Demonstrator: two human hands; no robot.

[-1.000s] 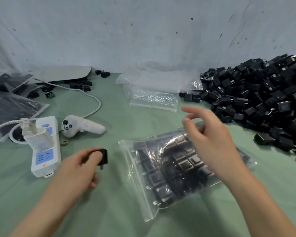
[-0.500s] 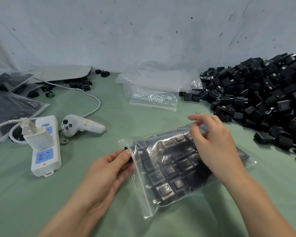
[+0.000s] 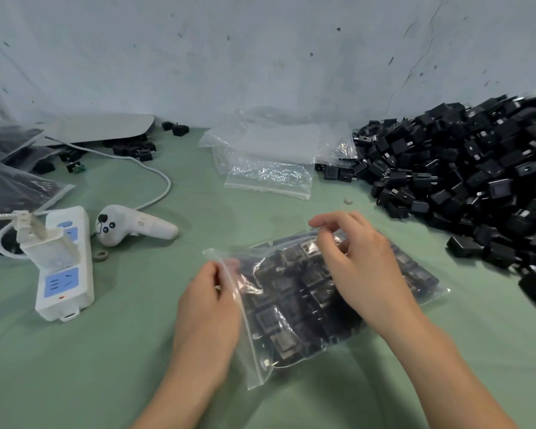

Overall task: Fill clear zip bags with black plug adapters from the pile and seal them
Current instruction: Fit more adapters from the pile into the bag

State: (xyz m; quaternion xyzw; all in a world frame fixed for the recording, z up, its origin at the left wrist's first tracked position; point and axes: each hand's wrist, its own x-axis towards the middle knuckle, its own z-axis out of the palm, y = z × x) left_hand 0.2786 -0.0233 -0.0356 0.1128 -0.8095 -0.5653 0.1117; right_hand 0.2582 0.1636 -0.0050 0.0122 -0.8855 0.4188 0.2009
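Two hands at clear, crinkly zip bag [image 3: 294, 300], flat on green cloth [image 3: 130, 351], packed with boxy black plug adapters [image 3: 276, 325]. Your left hand [image 3: 208, 308] pinches bag's zip strip, fingertips showing through film. Your right hand [image 3: 359, 264] arches over bag's far edge, fingers curled; grip unclear. Loose matte pile [image 3: 464, 168] right of right hand.

- The zip bag [image 3: 297, 317] is clear, glossy plastic film, creased and catching glints of light.
- The adapters [image 3: 279, 345] inside it are black plastic, mostly matt, some faces shiny.
- The pile [image 3: 464, 171] is the same black matt plastic, with small pale metal prongs here and there.
- The empty bags [image 3: 270, 174] are crinkled clear film, shiny.
- The worktop [image 3: 121, 360] has a dull green, smooth, cloth-like cover.
- The wall [image 3: 229, 57] is pale, matt, pitted and cracked.
- The power strip [image 3: 65, 292] and controller [image 3: 136, 227] are smooth white plastic with a slight sheen.
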